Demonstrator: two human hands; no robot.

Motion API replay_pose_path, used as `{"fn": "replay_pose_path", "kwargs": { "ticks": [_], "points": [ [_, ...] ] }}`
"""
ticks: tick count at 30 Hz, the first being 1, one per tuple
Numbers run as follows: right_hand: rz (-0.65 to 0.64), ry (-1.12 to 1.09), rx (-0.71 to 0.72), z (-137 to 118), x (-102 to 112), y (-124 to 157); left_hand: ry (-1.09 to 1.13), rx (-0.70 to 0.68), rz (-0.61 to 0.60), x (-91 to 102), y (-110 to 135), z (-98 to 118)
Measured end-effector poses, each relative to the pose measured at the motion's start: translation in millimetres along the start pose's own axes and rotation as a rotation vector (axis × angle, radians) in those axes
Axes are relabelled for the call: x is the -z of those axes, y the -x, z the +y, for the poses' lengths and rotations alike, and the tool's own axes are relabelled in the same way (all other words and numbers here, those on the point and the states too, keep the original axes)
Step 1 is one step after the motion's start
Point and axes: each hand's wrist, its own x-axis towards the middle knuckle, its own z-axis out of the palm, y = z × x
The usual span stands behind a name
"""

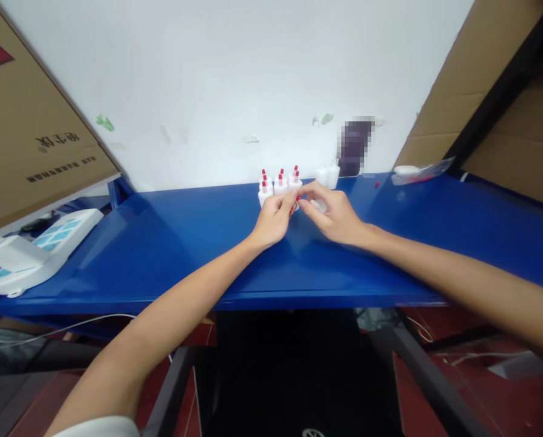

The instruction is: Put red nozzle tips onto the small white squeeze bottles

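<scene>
My left hand (274,220) is closed, thumb and fingers pressed together, in front of a cluster of small white squeeze bottles (280,187) with red-tipped nozzles. What it grips is mostly hidden; a bit of red and white shows at its fingertips. Facing it, my right hand (334,213) pinches a small red cap (298,198) between thumb and forefinger, and the fingertips of both hands nearly meet. Under the right palm a white object (318,205) partly shows. Behind that hand stand white bottles (328,177) with no red tips visible.
The blue table (184,243) meets a white wall. A phone-like dark object (351,161), partly pixelated, leans there. Farther right are a loose red piece (377,184) and a clear plastic bag (424,173). A white power strip (55,240) lies left, beside a cardboard box (34,133).
</scene>
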Motion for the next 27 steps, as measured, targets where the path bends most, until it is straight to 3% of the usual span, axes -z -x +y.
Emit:
{"fn": "replay_pose_path", "kwargs": {
  "ticks": [6,14,19,23,27],
  "points": [
    [0.06,-0.068,-0.05,1,0,-2,0.062,0.053,-0.076,-0.1,0,0],
    [-0.062,-0.348,-0.183,3,1,-4,0.311,0.292,-0.188,-3.3,2,11],
    [-0.002,-0.275,-0.193,2,2,-7,0.363,0.352,-0.201,-3.5,1,14],
    [0.179,-0.102,-0.102,1,3,-10,0.135,0.179,-0.191,0.0,2,11],
    [0.067,-0.014,-0.082,4,10,-9,-0.379,-0.18,-0.251,1.1,9,12]
  ]
}}
